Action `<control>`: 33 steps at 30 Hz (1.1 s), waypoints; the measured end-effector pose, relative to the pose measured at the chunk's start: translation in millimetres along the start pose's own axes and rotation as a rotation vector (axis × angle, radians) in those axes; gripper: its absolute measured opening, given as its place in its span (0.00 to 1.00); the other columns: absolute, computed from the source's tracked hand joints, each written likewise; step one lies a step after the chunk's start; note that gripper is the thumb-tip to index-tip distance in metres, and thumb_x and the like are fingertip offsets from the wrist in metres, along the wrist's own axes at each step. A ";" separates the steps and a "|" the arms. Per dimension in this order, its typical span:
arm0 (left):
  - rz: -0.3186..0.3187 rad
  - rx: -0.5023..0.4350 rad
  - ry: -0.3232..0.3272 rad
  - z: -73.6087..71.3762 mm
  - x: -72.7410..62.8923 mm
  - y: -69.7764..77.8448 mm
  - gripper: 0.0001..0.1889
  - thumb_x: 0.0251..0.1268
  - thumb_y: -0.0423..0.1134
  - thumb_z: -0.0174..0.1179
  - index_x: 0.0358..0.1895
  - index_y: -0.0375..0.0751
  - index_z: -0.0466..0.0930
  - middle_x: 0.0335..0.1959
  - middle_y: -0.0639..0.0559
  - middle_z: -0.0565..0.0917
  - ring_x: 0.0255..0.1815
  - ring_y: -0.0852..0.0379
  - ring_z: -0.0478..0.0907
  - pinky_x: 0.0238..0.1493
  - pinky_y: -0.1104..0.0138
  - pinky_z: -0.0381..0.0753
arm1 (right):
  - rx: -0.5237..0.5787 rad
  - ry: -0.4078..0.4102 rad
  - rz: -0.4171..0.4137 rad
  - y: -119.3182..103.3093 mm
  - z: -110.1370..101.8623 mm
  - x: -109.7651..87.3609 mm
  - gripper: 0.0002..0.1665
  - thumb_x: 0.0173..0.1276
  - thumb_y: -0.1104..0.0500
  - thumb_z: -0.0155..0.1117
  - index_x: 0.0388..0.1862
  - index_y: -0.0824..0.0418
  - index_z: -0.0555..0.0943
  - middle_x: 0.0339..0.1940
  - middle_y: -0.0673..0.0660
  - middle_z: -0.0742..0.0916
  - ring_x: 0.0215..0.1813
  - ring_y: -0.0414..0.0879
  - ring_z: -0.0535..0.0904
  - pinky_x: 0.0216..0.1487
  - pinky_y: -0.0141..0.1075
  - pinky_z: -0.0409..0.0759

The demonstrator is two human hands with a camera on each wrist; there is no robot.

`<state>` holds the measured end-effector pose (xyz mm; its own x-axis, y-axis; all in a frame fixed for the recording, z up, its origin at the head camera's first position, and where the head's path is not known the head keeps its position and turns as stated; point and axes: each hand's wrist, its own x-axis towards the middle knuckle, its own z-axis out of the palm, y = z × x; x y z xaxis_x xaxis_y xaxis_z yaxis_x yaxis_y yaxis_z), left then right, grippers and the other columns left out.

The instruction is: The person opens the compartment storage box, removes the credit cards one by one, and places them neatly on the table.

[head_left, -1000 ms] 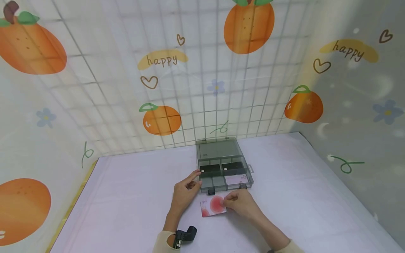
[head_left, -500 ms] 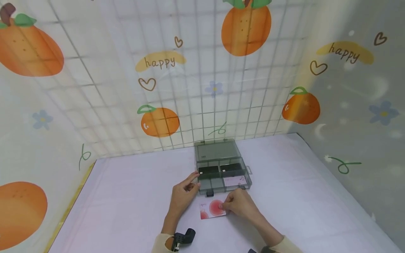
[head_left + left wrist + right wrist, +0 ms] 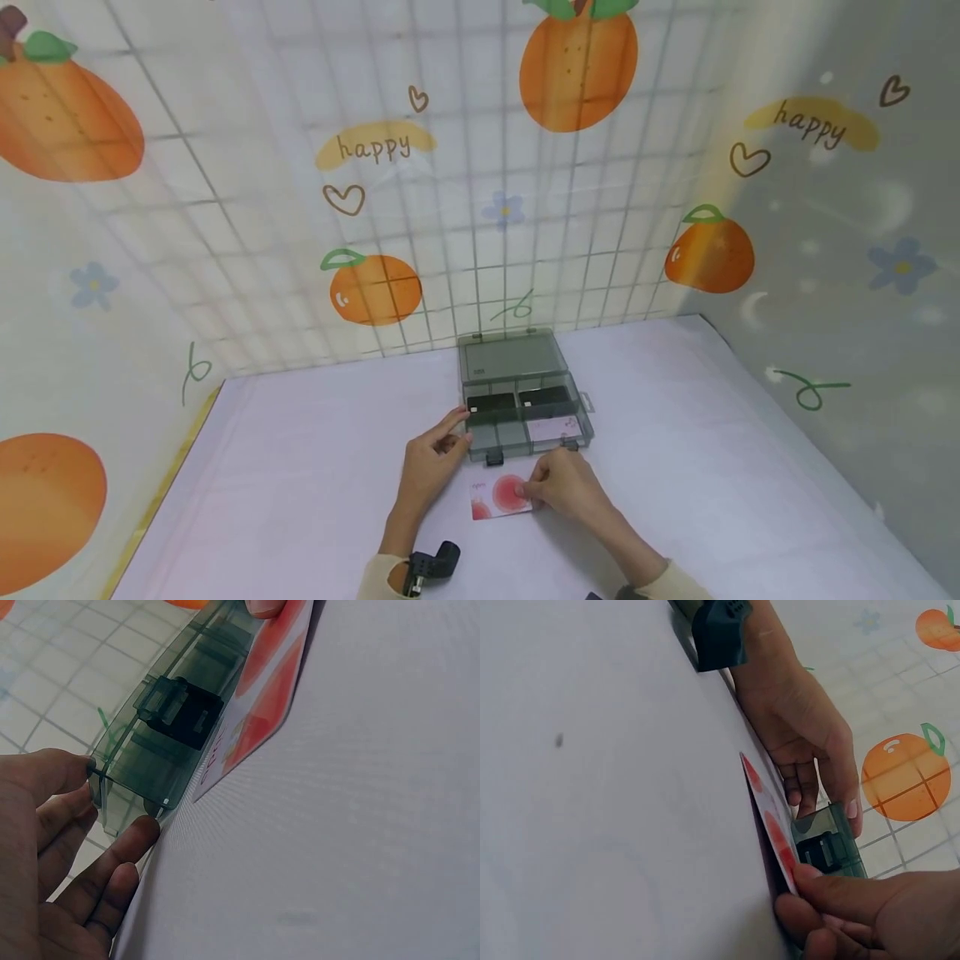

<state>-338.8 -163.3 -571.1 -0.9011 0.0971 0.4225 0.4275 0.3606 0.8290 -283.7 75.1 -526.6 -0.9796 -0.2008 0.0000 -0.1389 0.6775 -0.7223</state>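
A white card with red circles (image 3: 491, 497) is tilted in front of the box, pinched by its right end between my right hand's (image 3: 573, 483) thumb and fingers. The divided box (image 3: 498, 437), made of clear grey-green plastic, lies with its lid (image 3: 513, 357) folded back. Inside it, black cards (image 3: 491, 404) fill the two back compartments and a pale pink card (image 3: 553, 428) lies front right. My left hand (image 3: 429, 467) touches the left side of the box with loosely extended fingers. In the left wrist view its fingertips meet the box's corner, near a dark latch (image 3: 180, 712).
A white cloth (image 3: 315, 467) covers the table. Behind it stands a grid wall (image 3: 450, 208) under a sheet printed with oranges, with a grey sheet (image 3: 847, 333) at the right. A black camera mount (image 3: 432, 562) sits on the left wrist.
The head view has shifted slightly. The card has come a touch lower and nearer to me in the right hand's pinch; the left hand stays against the box.
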 end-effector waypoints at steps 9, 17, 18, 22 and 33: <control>-0.013 0.009 -0.002 -0.7 0.6 -2.2 0.20 0.66 0.41 0.68 0.61 0.44 0.83 0.62 0.57 0.81 0.34 0.63 0.83 0.35 0.70 0.80 | -0.021 0.021 -0.017 -0.2 2.7 -0.2 0.19 0.53 0.55 0.81 0.11 0.53 0.81 0.09 0.40 0.77 0.17 0.37 0.70 0.18 0.32 0.65; -0.010 -0.006 -0.009 0.4 -0.5 -3.1 0.20 0.67 0.41 0.68 0.61 0.46 0.83 0.62 0.57 0.81 0.34 0.63 0.83 0.35 0.70 0.80 | 0.047 -0.076 -0.051 2.8 -5.6 0.4 0.14 0.61 0.56 0.76 0.18 0.55 0.83 0.15 0.45 0.82 0.20 0.39 0.75 0.22 0.33 0.73; -0.004 -0.009 -0.007 0.6 -0.4 -3.4 0.20 0.66 0.40 0.68 0.61 0.45 0.83 0.61 0.57 0.82 0.34 0.63 0.83 0.35 0.70 0.80 | 0.069 -0.094 -0.059 3.0 -8.9 1.5 0.13 0.63 0.56 0.74 0.20 0.55 0.84 0.16 0.46 0.83 0.21 0.40 0.76 0.23 0.33 0.74; 0.013 -0.008 -0.001 0.2 -0.3 -4.6 0.20 0.66 0.40 0.68 0.60 0.43 0.83 0.61 0.55 0.82 0.34 0.63 0.83 0.35 0.71 0.80 | 0.120 -0.098 -0.089 2.0 -24.6 11.5 0.08 0.68 0.58 0.70 0.28 0.57 0.87 0.21 0.47 0.85 0.26 0.41 0.78 0.26 0.34 0.75; 0.004 0.003 0.005 1.6 -0.6 -6.5 0.20 0.66 0.41 0.69 0.60 0.44 0.84 0.61 0.57 0.82 0.33 0.63 0.82 0.35 0.72 0.79 | 0.056 0.080 -0.107 3.2 -55.8 52.6 0.10 0.71 0.59 0.67 0.47 0.61 0.87 0.36 0.49 0.90 0.42 0.46 0.85 0.39 0.38 0.82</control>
<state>-341.2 -164.2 -577.3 -0.8988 0.0937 0.4282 0.4313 0.3628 0.8260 -343.8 106.2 -490.3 -0.9685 -0.2107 0.1324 -0.2365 0.6141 -0.7530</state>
